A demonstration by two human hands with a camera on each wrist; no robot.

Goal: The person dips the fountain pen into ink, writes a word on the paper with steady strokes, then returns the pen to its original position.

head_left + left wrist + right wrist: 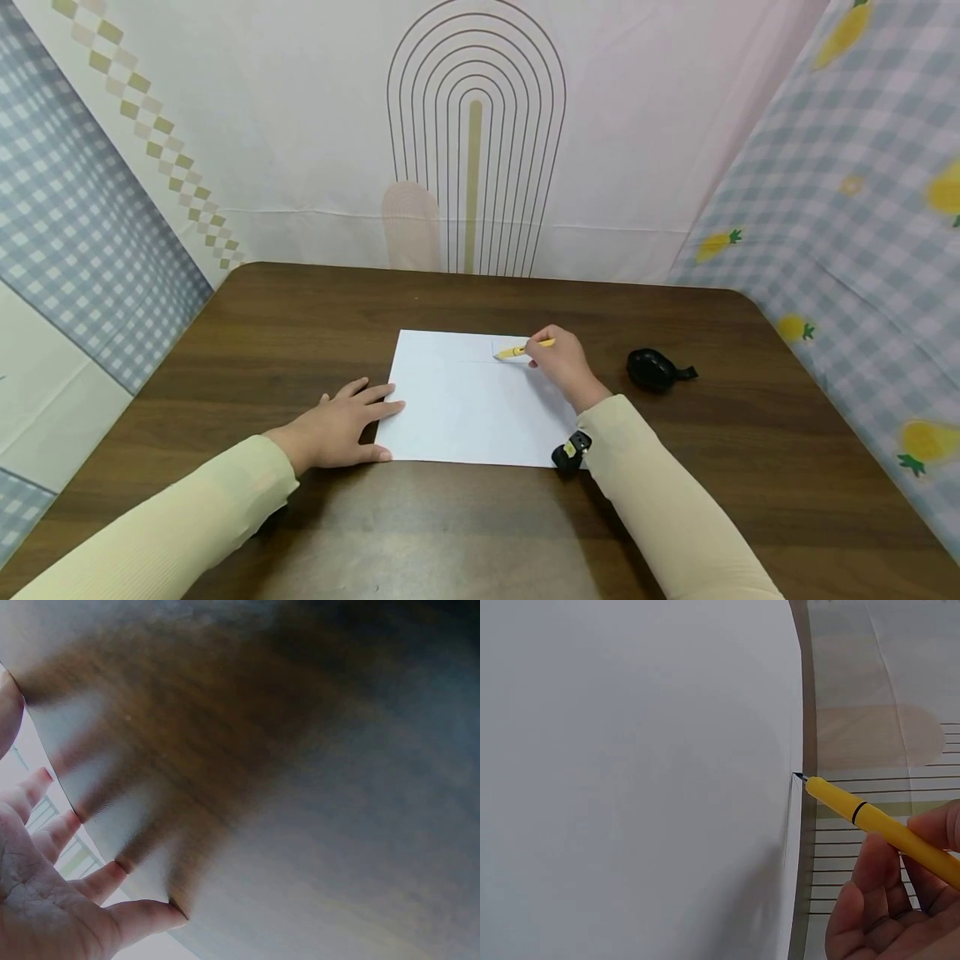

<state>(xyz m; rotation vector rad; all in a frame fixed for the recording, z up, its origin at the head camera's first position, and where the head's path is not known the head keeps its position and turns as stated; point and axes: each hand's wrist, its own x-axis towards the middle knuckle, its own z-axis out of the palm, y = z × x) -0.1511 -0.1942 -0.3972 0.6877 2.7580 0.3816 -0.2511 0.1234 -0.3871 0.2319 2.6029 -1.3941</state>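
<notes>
A white sheet of paper [465, 417] lies on the brown wooden table. Thin faint lines run across its upper part, with one short upright line near the top edge. My right hand [561, 360] pinches a yellow pen [517, 351] with a black ring round its barrel. In the right wrist view, the tip of the pen [836, 799] touches the paper [645, 772] beside a faint line. With fingers spread, my left hand [341, 425] rests at the sheet's left edge, some fingertips on the paper. The left wrist view shows its palm [45, 900] and fingertips against the tabletop.
A black oval object with a short tab [651, 370] lies on the table [750, 467] to the right of the paper. A small black device [572, 452] sits at my right wrist. Behind the table hangs a white patterned cloth [300, 125], with checked cloths on both sides.
</notes>
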